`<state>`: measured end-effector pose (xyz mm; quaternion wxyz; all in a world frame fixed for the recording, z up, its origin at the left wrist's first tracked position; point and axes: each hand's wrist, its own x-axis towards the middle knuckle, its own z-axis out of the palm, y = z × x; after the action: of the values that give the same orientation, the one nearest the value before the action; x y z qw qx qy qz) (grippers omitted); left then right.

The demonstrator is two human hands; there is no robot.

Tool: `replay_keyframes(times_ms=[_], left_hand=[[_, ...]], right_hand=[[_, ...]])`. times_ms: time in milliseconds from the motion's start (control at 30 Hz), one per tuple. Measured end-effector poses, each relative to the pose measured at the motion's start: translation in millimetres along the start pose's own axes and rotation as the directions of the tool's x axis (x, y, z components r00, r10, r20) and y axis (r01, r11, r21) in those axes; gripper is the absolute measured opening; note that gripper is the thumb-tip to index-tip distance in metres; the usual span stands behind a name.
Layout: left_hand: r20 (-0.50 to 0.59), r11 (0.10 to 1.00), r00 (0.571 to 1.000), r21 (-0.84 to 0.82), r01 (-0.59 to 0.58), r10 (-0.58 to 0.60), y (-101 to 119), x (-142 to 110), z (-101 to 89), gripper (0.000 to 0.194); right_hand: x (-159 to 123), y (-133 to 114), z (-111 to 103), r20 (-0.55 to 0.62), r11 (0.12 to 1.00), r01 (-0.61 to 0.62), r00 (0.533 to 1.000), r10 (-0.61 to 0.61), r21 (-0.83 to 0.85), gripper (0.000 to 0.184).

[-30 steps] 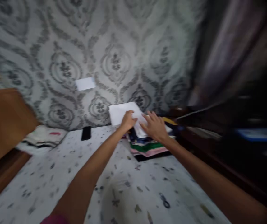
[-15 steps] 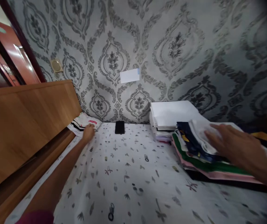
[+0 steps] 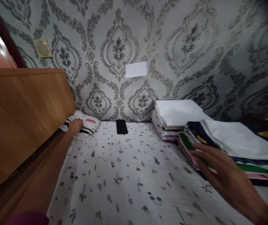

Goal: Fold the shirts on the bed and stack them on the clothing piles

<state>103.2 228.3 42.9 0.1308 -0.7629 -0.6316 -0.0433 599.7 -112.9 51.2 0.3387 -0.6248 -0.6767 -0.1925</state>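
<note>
My left hand rests on a small pile of folded white clothes against the wooden headboard. The pile shows a red print and black stripes, and my fingers lie on its near left part. My right hand is open, its fingers stretched out at the near side of a larger stack of folded clothes. White cloth tops this stack, above navy, green and pink layers. Whether these fingertips touch the green and pink edges I cannot tell. Behind stands another stack, with white folded cloth on top.
A black phone lies near the wall on the patterned white bedsheet. The wooden headboard rises on the left. A white paper and a square switch plate are on the patterned wall.
My left hand has moved left across the small pile, whose black stripes now show at its near right. My right hand has come off the white cloth, down towards the stack's near edge.
</note>
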Motion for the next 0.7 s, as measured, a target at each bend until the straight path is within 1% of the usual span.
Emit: replay_keyframes(times_ms=[33, 100, 200, 267, 333, 400, 467, 533, 600, 700], left_hand=[[0.000, 1.000, 1.000, -0.005, 0.005, -0.005, -2.4, 2.3, -1.0, 0.031], [-0.005, 0.999, 1.000, -0.019, 0.030, -0.030, -7.3, 8.5, -5.4, 0.031], [-0.019, 0.996, 0.997, -0.045, 0.073, -0.074, -14.1, 21.4, -16.4, 0.032], [-0.018, 0.996, 0.998, -0.067, 0.064, -0.065, -18.1, 28.8, -23.3, 0.032], [0.008, 0.995, 1.000, -0.094, 0.020, -0.019, -21.3, 31.8, -27.0, 0.029], [0.047, 0.992, 0.998, -0.120, -0.029, 0.035, -22.9, 29.9, -26.6, 0.028], [0.066, 0.990, 0.996, -0.132, -0.054, 0.063, -22.5, 25.3, -23.5, 0.029], [0.061, 0.991, 0.996, -0.123, -0.053, 0.061, -19.9, 21.2, -19.9, 0.030], [0.053, 0.994, 0.998, -0.101, -0.038, 0.044, -15.1, 19.3, -17.3, 0.031], [0.053, 0.997, 0.998, -0.072, -0.027, 0.031, -5.4, 19.2, -15.7, 0.025]], right_hand=[[-1.4, -7.1, 3.3, 0.018, 0.999, 0.034, 0.999, -0.034, 0.029, 0.026], [-2.8, -19.8, 7.8, 0.024, 0.988, 0.139, 0.990, -0.141, 0.073, 0.022], [-2.4, -35.2, 12.0, 0.000, 0.980, 0.168, 0.986, -0.169, 0.103, 0.022], [-2.9, -42.6, 14.7, 0.022, 0.979, 0.147, 0.988, -0.151, 0.139, 0.023], [-6.1, -48.4, 18.1, 0.067, 0.979, 0.109, 0.990, -0.122, 0.174, 0.023], [-12.6, -54.6, 22.5, 0.099, 0.977, 0.059, 0.992, -0.080, 0.206, 0.024], [-21.9, -63.3, 27.7, 0.132, 0.970, 0.005, 0.991, -0.039, 0.244, 0.025], [-32.8, -75.4, 33.5, 0.180, 0.957, -0.046, 0.984, -0.006, 0.286, 0.025], [-44.2, -89.3, 39.9, 0.238, 0.938, -0.081, 0.971, -0.002, 0.338, 0.025], [-60.6, -107.8, 51.0, 0.306, 0.902, -0.135, 0.952, 0.004, 0.410, 0.025]])
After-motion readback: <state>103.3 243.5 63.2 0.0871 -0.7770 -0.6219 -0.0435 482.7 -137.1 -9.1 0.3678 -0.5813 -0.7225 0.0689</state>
